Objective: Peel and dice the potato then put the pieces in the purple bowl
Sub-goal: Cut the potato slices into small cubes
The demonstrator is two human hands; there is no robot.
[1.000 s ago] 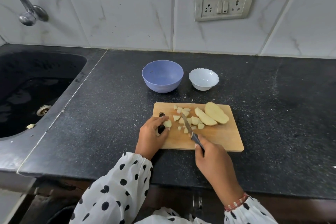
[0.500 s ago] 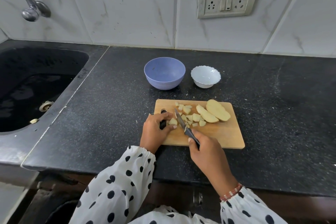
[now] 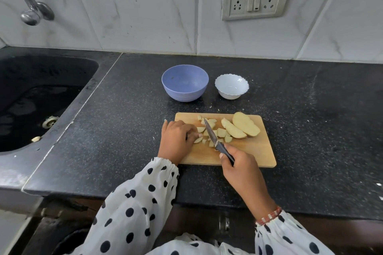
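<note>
Head-worn camera looks steeply down, close over the countertop point(image 3: 124, 130).

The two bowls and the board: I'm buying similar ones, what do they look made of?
Purple bowl: likely matte plastic, with a dull, speckled surface. White bowl: glossy, scalloped rim, probably ceramic or opal glass. Cutting board: pale wood or bamboo, faint grain.
</note>
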